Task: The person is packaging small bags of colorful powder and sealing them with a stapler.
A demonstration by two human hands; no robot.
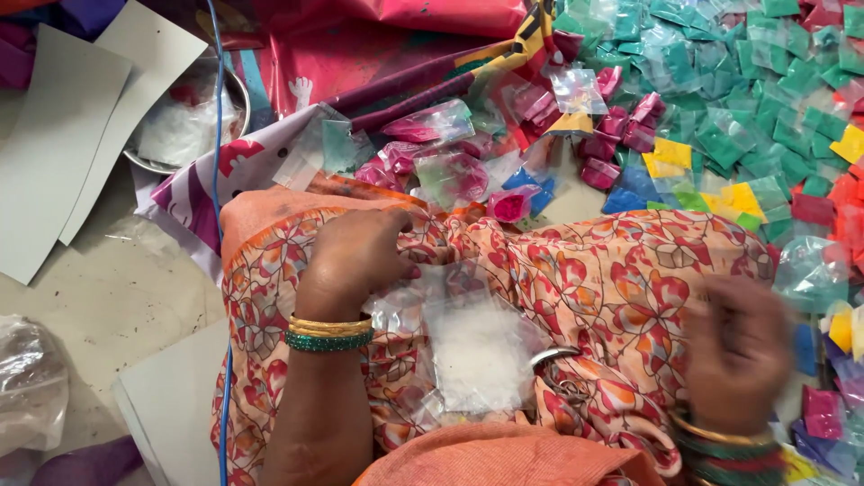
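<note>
Two hands, left hand [355,256] on crinkly clear packets [477,346], right hand [738,346] blurred.

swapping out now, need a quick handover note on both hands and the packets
Left hand rests fingers-down on the lap, touching the clear plastic bags lying there.
Right hand is motion-blurred at the lap's right edge; what it holds cannot be told.
Small filled colour packets lie heaped ahead: mostly green, some pink, yellow, blue.
Steel bowl sits upper left.
The lap bags look uncoloured.

right hand [740,349] motion-blurred, grip unreadable | left hand [355,256] fingertips hidden in clear packets [477,346] | steel bowl [236,97] partly covered
</note>
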